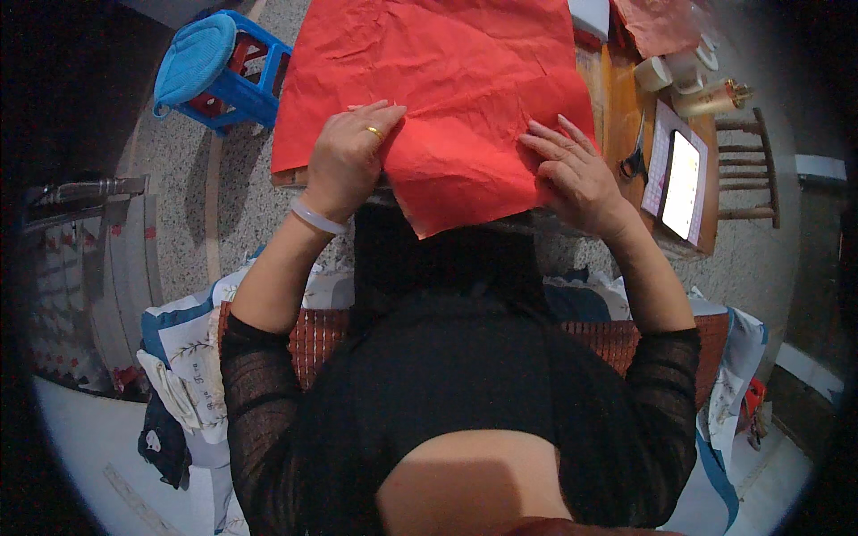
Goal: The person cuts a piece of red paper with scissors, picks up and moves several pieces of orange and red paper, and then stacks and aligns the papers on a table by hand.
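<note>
A large creased sheet of red paper (462, 74) covers much of the wooden table before me, and its near edge hangs past the table's front edge in a pointed corner. My left hand (352, 151), with a ring and a pale bangle, grips the paper near its front left part; the thumb is hidden. On the right, my right hand (573, 171) rests its spread fingers on the sheet by the near right edge. Whether its hidden thumb pinches the paper cannot be told.
To the right on the wooden table (613, 100) lie black-handled scissors (633, 161) and a lit phone (682, 184) on a patterned pad. Cups (653, 74) and a golden container (710, 98) stand beyond. A blue stool (258, 87) stands left, a wooden chair (747, 167) right.
</note>
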### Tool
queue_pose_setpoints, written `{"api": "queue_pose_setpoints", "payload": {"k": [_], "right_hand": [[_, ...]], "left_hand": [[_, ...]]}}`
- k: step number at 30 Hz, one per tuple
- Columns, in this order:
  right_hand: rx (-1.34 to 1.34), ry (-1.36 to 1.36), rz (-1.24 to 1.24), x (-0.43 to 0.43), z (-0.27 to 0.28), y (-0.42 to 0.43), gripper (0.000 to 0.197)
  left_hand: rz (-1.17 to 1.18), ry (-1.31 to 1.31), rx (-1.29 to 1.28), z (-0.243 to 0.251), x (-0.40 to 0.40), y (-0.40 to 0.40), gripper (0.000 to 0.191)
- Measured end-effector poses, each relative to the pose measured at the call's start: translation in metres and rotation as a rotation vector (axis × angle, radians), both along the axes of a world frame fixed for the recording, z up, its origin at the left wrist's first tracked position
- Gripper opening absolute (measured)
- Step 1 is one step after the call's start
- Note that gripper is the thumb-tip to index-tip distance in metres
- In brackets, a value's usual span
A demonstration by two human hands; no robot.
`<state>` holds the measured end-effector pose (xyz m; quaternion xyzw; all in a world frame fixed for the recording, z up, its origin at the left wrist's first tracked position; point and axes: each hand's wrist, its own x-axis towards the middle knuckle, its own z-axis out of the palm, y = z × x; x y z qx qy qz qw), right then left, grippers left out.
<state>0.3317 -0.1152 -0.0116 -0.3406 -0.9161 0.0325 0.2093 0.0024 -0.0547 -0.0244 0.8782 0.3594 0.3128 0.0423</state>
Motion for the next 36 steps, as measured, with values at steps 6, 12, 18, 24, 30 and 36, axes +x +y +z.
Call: {"api": "queue_pose_setpoints", "payload": {"k": [6,12,18,24,30,36], "right_hand": [[-0.079,-0.018,0.080,-0.007,0.008,-0.001,0.036],[-0.157,0.014,0.081,-0.011,0.018,-0.003,0.040],[-0.181,0.011,0.014,-0.013,0.021,-0.001,0.026],[-0.184,0.005,-0.110,-0.026,0.029,0.005,0.021],[-0.051,0.096,-0.080,-0.061,0.018,0.027,0.064],[-0.174,-0.061,-0.241,-0.030,-0.008,0.033,0.088]], "left_hand": [[-0.016,0.063,0.039,0.000,-0.006,0.002,0.034],[-0.022,0.117,-0.273,0.034,-0.029,0.009,0.056],[-0.151,-0.066,-0.206,0.041,0.062,-0.022,0.050],[-0.054,0.280,-0.071,-0.006,0.088,-0.033,0.066],[-0.076,0.400,-0.053,-0.007,0.088,-0.030,0.072],[-0.028,0.435,-0.080,-0.001,0.085,-0.034,0.083]]}}
